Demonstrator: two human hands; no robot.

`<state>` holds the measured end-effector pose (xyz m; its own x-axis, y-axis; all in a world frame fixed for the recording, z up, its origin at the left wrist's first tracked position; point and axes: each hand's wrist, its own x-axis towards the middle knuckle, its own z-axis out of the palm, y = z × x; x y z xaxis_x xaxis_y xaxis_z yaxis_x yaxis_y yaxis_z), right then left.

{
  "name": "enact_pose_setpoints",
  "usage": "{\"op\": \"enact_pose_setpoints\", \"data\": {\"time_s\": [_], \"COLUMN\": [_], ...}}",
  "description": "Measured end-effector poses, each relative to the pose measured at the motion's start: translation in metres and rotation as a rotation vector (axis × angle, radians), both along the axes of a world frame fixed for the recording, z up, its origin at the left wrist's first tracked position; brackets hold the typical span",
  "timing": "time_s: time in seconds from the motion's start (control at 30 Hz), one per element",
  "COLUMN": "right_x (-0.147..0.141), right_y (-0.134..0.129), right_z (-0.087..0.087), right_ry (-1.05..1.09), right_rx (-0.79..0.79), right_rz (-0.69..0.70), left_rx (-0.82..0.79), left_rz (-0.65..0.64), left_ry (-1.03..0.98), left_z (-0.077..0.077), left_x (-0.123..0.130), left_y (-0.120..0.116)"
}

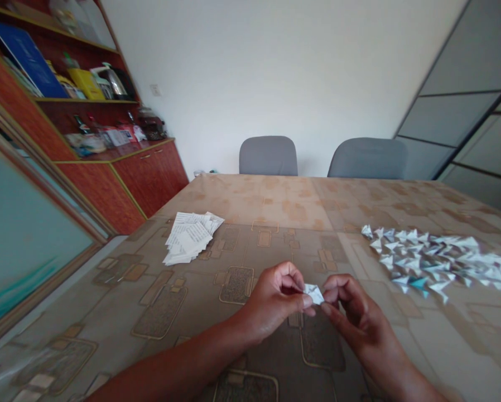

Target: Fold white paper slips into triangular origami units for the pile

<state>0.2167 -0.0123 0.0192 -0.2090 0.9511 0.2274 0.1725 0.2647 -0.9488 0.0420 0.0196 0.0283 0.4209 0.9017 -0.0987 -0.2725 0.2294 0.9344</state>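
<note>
A small folded piece of white paper [314, 293] is up between my hands, over the near middle of the table. My left hand [280, 293] pinches its left side between thumb and fingers. At the paper's right edge, the thumb and fingertips of my right hand [351, 307] are closed on its corner. To the right lie many small folded paper pieces [426, 254] in loose rows, mostly white with printing, one of them teal. A loose pile of flat printed paper slips [192, 237] lies to the left, beyond my left hand.
A patterned brown cloth covers the table [271, 204]. Behind its far edge stand two grey chairs, a left chair [268, 155] and a right chair [367, 158], before a white wall. A wooden cabinet [150, 173] with loaded shelves stands at the far left.
</note>
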Motion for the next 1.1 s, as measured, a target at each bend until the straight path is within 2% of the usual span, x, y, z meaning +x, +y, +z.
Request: {"op": "enact_pose_setpoints", "data": {"time_s": [0.13, 0.33, 0.53, 0.73, 1.1], "right_x": [-0.001, -0.003, -0.005, -0.002, 0.004], "right_y": [0.002, 0.006, 0.002, 0.003, 0.007], "right_z": [0.002, 0.001, -0.002, 0.007, 0.015], "right_ry": [0.017, 0.088, 0.095, 0.108, 0.058], "right_rx": [0.012, 0.029, 0.016, -0.101, -0.199], "right_rz": [-0.034, -0.134, -0.087, 0.05, 0.144], "left_rx": [-0.003, -0.073, -0.053, 0.081, 0.038], "left_rz": [0.011, 0.128, 0.122, 0.038, -0.108], "left_ry": [-0.012, -0.04, 0.024, 0.098, 0.16], "left_z": [-0.001, -0.006, -0.006, -0.006, 0.008], "left_x": [0.001, 0.004, 0.009, 0.003, -0.002], "left_y": [0.0, -0.004, -0.008, -0.005, -0.002]}}
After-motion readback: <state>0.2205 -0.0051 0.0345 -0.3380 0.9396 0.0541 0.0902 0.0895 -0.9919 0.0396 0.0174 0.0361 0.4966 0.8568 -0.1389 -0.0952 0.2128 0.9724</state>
